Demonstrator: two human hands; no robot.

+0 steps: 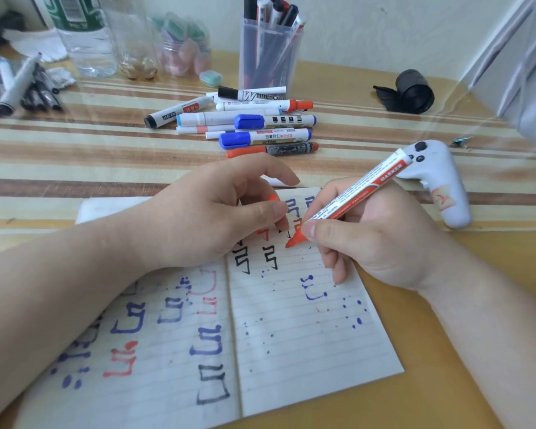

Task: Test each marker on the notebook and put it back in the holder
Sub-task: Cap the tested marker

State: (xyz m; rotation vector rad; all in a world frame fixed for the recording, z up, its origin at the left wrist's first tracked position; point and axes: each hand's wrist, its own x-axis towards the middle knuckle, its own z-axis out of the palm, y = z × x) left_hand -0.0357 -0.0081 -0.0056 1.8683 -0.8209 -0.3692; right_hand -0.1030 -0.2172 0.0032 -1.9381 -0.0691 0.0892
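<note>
An open lined notebook (291, 335) covered in red, blue and black marks lies in front of me. My right hand (375, 239) grips an uncapped red marker (359, 190), its tip down on the right page near the top. My left hand (217, 218) rests on the notebook's upper middle and holds an orange-red cap (271, 198) between curled fingers; most of the cap is hidden. A clear holder (270, 54) with several markers stands at the back. Several loose markers (254, 122) lie in a pile in front of it.
A white handheld controller (440, 184) lies right of the notebook. A black roll (412, 91) sits at the back right. Clear bottles (87, 35) and a jar (183, 48) stand at the back left, with more pens (19, 85) at the far left.
</note>
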